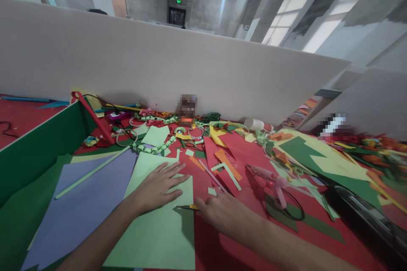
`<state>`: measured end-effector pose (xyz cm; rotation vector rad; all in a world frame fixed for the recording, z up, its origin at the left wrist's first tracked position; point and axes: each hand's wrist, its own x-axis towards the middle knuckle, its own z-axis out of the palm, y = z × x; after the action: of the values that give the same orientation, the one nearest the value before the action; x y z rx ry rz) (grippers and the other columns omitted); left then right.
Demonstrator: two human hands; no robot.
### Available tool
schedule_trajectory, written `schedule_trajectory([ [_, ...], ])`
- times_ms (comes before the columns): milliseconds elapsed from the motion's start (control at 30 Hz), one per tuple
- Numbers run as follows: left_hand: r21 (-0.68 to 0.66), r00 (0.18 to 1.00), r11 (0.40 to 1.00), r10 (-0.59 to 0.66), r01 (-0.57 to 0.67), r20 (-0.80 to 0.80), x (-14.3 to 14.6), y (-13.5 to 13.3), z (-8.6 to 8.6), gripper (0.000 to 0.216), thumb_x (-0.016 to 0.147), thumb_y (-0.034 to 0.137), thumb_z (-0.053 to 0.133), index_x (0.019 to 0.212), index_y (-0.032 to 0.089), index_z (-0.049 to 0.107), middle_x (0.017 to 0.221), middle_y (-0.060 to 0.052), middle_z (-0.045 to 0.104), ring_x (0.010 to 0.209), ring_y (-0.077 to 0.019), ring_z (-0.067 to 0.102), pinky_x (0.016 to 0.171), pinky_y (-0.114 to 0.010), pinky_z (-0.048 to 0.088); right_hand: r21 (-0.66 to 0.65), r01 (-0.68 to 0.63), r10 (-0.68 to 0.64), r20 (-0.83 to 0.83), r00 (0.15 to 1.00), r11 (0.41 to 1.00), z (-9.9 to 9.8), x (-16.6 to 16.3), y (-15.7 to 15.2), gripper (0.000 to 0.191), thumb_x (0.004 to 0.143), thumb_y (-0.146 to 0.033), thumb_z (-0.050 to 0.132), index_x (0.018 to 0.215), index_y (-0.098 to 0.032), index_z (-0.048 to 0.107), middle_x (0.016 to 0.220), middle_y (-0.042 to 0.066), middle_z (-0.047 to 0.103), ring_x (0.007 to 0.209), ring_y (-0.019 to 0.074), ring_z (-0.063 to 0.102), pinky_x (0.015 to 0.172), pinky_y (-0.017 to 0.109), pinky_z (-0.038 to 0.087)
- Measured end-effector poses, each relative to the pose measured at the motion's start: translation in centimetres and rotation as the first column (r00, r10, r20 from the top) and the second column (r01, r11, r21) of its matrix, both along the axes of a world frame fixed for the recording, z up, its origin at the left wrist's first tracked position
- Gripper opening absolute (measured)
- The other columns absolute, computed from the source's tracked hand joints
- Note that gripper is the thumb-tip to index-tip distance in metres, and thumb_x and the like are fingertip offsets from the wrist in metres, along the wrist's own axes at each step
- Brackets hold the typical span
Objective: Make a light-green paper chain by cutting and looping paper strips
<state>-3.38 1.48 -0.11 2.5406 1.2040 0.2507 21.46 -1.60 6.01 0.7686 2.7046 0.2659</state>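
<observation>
My left hand [160,188] lies flat with its fingers spread on a sheet of light green paper [149,237]. The paper's upper right part has a notch cut out of it. My right hand [219,211] is closed around what looks like a craft knife [187,207], with a yellow part and a thin dark pointed blade. The blade points left, over the sheet's right side. Most of the handle is hidden in my fingers. Beneath the green sheet, to its left, lies purple paper [92,199] with a light green paper stick [92,173] across it.
A pink glue gun [273,182] stands on the red table [232,241] at right, among paper scraps. A green paper chain [155,150] and rings lie at the back. A green panel [41,135] edges the left; a black object [365,220] lies at far right. A white partition [159,63] stands behind.
</observation>
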Motion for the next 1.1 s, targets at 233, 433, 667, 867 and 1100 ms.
schedule_trajectory([
  [233,0.007,1.0,1.0,-0.001,0.001,0.014,-0.1,0.0,-0.1,0.051,0.103,0.059,0.038,0.151,0.042,0.044,0.167,0.002,0.028,0.153,-0.0224,0.029,0.123,-0.043,0.017,0.025,-0.062,0.063,-0.021,0.998,0.998,-0.3,0.6,0.4,0.015,0.093,-0.018,0.066,0.1,-0.02,0.052,0.066,-0.001,0.07,0.054,0.0213,0.07,0.042,0.034,0.028],
  [433,0.007,0.999,1.0,0.006,-0.007,0.037,-0.1,-0.1,-0.1,0.05,0.103,0.058,0.04,0.15,0.043,0.044,0.167,0.002,0.028,0.152,-0.0238,0.03,0.123,-0.044,0.018,0.021,-0.083,0.083,0.017,0.996,0.996,0.6,1.0,0.5,0.015,0.092,-0.013,0.064,0.097,-0.02,0.052,0.065,-0.001,0.069,0.05,0.0193,0.068,0.042,0.035,0.022],
  [667,0.003,0.999,1.0,0.004,-0.004,0.051,-0.1,-0.1,-0.1,0.05,0.103,0.058,0.04,0.15,0.042,0.045,0.167,0.001,0.029,0.153,-0.0238,0.03,0.123,-0.044,0.019,0.025,-0.09,0.09,0.006,0.996,0.996,0.1,2.1,0.9,0.014,0.096,-0.02,0.063,0.095,-0.02,0.049,0.065,-0.002,0.068,0.05,0.018,0.066,0.042,0.035,0.014],
  [867,0.003,0.998,1.0,-0.002,0.001,0.055,-0.1,0.0,-0.1,0.05,0.103,0.058,0.04,0.15,0.042,0.046,0.167,0.001,0.029,0.153,-0.0239,0.03,0.123,-0.044,0.019,0.058,-0.1,0.101,-0.017,0.995,0.993,0.0,3.2,0.8,0.014,0.097,-0.018,0.061,0.095,-0.021,0.047,0.061,-0.002,0.065,0.05,0.0177,0.065,0.043,0.034,0.012],
  [1100,-0.003,0.998,1.0,-0.005,0.005,0.066,-0.1,-0.1,0.1,0.05,0.103,0.057,0.042,0.15,0.042,0.045,0.166,0.001,0.03,0.153,-0.0243,0.03,0.123,-0.045,0.019,0.07,-0.08,0.081,-0.019,0.997,0.994,0.5,4.5,0.3,0.019,0.093,-0.013,0.062,0.094,-0.021,0.045,0.059,-0.003,0.064,0.044,0.0168,0.063,0.044,0.035,0.008],
])
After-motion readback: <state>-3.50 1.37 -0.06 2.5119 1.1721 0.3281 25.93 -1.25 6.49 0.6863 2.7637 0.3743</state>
